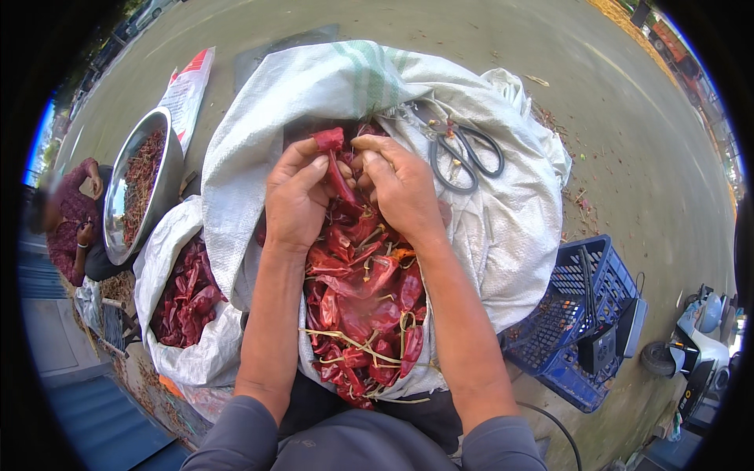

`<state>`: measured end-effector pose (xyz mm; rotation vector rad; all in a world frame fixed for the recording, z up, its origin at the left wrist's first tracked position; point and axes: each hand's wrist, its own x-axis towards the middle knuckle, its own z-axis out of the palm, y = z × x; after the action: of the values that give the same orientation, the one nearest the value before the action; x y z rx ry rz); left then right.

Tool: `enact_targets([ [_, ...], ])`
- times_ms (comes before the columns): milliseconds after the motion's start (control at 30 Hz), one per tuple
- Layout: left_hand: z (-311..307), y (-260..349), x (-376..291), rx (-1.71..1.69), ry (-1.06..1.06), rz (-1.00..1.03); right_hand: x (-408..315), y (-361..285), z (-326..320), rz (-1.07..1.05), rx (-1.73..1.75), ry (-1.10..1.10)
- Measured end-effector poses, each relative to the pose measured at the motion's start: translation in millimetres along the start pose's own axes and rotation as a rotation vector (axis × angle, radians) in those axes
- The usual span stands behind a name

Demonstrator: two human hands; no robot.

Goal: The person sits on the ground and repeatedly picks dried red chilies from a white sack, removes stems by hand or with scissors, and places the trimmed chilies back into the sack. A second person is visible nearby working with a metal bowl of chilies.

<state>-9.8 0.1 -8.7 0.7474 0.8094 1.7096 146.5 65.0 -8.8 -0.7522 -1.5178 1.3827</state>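
Note:
A dried red chili pepper is pinched between the fingers of my left hand, above an open white woven sack of dried red chilies. My right hand is close beside it, with thumb and forefinger curled together near the pepper. Whether those fingers grip any part of it is hidden. Thin pale stems lie on the chilies nearest my body. Scissors with black loop handles rest on the sack's folded cloth to the right of my right hand, bits of stem around them.
On the left stand a smaller white sack of chilies and a tilted metal basin of stem scraps. Another person sits beyond the basin. At right are a blue plastic crate with a black device and a parked scooter.

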Motion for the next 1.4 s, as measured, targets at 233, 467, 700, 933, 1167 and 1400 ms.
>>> enact_targets([
  [233, 13.5, 1.3, -5.9, 0.298, -0.012, -0.027, 0.1, -6.3, -3.9, 0.047, -0.118, -0.037],
  [467, -12.5, 12.7, -0.7, 0.276, 0.069, -0.046, 0.9, -1.4, -6.6, -0.037, -0.257, 0.057],
  [700, -14.3, 18.2, 10.5, 0.219, 0.221, -0.012, -6.6, -11.6, -15.5, -0.095, -0.901, -0.474],
  [933, -11.4, 20.4, 21.3, 0.135, 0.242, -0.003, -6.2, -12.9, -20.6, 0.079, -0.502, -0.273],
  [1167, -6.5, 10.7, 16.6, 0.288, 0.21, -0.118, -5.4, 6.3, -9.2, -0.031, -0.221, -0.094],
  [1400, 7.5, 8.5, 9.1, 0.512, 0.068, -0.195, -3.1, 1.7, -9.4, 0.027, -0.176, -0.136],
])
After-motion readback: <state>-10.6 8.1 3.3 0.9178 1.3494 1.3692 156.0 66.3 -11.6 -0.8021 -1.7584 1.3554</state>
